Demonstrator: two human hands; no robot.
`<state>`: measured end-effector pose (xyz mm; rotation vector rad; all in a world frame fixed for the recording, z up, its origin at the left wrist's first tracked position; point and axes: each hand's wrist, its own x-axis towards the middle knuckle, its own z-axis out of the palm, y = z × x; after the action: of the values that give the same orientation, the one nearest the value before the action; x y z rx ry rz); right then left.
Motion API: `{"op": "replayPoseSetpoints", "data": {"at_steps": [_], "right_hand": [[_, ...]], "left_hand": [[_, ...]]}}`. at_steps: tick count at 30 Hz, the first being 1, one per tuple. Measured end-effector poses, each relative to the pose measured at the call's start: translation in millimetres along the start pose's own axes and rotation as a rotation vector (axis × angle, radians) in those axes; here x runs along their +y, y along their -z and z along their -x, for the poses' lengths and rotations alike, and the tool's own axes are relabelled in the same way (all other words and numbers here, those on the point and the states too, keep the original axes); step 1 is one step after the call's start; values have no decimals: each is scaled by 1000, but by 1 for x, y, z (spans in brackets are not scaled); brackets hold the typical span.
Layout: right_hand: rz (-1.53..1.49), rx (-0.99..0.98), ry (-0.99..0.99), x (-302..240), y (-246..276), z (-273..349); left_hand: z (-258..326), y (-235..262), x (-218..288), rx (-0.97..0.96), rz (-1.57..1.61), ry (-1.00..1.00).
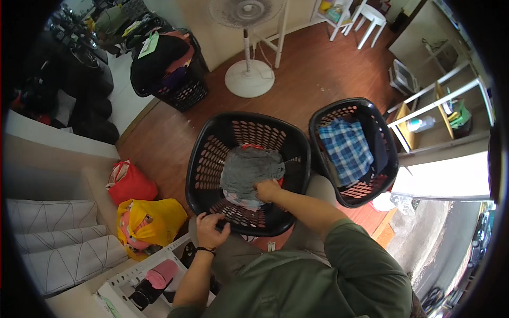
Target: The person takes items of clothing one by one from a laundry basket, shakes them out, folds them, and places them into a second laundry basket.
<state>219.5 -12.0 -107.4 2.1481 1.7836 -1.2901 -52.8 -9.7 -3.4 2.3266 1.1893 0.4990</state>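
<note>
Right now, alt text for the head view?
Seen from above, a person's right hand grips grey clothing inside a black laundry basket, while the left hand holds its near rim. A second black basket to the right holds a blue plaid shirt.

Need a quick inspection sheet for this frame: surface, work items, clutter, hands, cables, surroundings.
Surface: brown wood floor, baskets standing on it.
Work items: middle black basket holds a grey garment over other clothes; right black basket holds a blue plaid cloth.
Clutter: red bag, yellow bag, third basket piled with dark clothes.
Hands: left hand grips the middle basket's near rim; right hand is closed on the grey garment.
Cables: a white cord seems to run by the fan base; unclear.
Surroundings: white standing fan, white stool, shelf unit, cushions.
</note>
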Motion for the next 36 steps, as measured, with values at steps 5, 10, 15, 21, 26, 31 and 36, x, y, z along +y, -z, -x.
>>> {"op": "replayPoseSetpoints", "data": {"at_steps": [5,10,15,21,26,31,36], "right_hand": [[-123,-169,-246,16,-56,-60],[-551,-96,-608,55,-101,-114],[-843,-42,-762,79,-139,-132],[-541,198,-332,21,-67,-126],[-743,235,-56,-47,25,-48],[-803,201,505,-56,112,82],[-1252,-146,629,-1,174,218]], "left_hand": [[-8,8,-12,-186,83,-108],[-28,9,-6,-301,17,-162],[-39,4,-8,-320,1,-148],[-37,5,-14,-279,-3,-133],[-27,-4,-12,-191,94,-107],[-9,-9,-8,202,314,40],[22,-5,18,99,385,-265]]}}
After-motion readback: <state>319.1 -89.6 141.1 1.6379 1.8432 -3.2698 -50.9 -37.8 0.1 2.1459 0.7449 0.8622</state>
